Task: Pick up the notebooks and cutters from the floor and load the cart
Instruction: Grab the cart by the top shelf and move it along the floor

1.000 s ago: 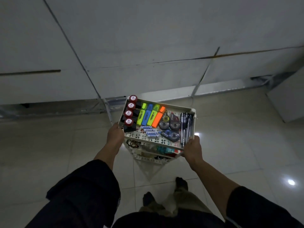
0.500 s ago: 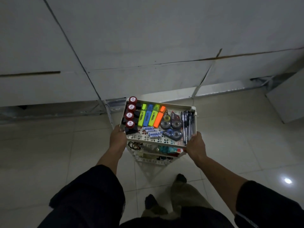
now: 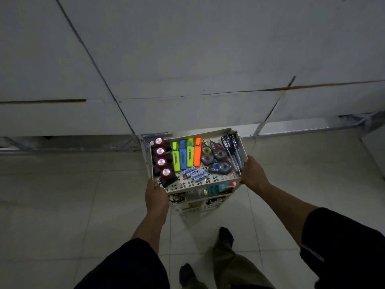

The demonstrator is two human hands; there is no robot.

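A small white tiered cart (image 3: 210, 134) stands on the tiled floor in front of me. Its top tray holds red-capped stamps (image 3: 160, 161), several highlighters (image 3: 186, 154), correction tapes (image 3: 216, 159), pens (image 3: 233, 153) and small battery packs (image 3: 195, 174). My left hand (image 3: 156, 195) grips the tray's near left corner. My right hand (image 3: 253, 173) grips its near right corner. Lower shelves show a teal item (image 3: 217, 188), mostly hidden. No notebooks or cutters are in view.
A grey panelled wall (image 3: 187, 59) with a metal base rail (image 3: 291, 130) runs just behind the cart. A white box edge (image 3: 375, 147) sits at the far right. My feet (image 3: 225, 236) are on pale floor tiles below the cart.
The cart has turned slightly clockwise and shifted right with both hands still on it. My right hand moved up along the right corner. My feet stepped forward.
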